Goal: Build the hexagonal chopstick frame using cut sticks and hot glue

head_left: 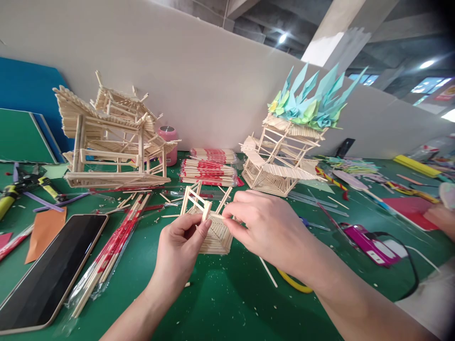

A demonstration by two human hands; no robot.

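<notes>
A small frame of wooden sticks [217,237] stands in front of me, with a slatted base and several short uprights. My left hand [181,246] is closed in a pinch around a thick upright post [206,210] at its near side. My right hand [263,222] is closed at the right of the frame, thumb and forefinger together at the end of a thin wooden stick [216,216] that lies level beside the post. The right fingers cover part of the frame and the stick's far end.
Larger stick-built houses stand behind: a roofed one [106,142] left, a paper-topped one [284,151] right. Between them lie chopstick packs [208,170]. A phone [53,270], wrapped chopsticks [113,246] and pliers [14,189] are left; a magenta device [369,244] and another person's hand [441,218] right.
</notes>
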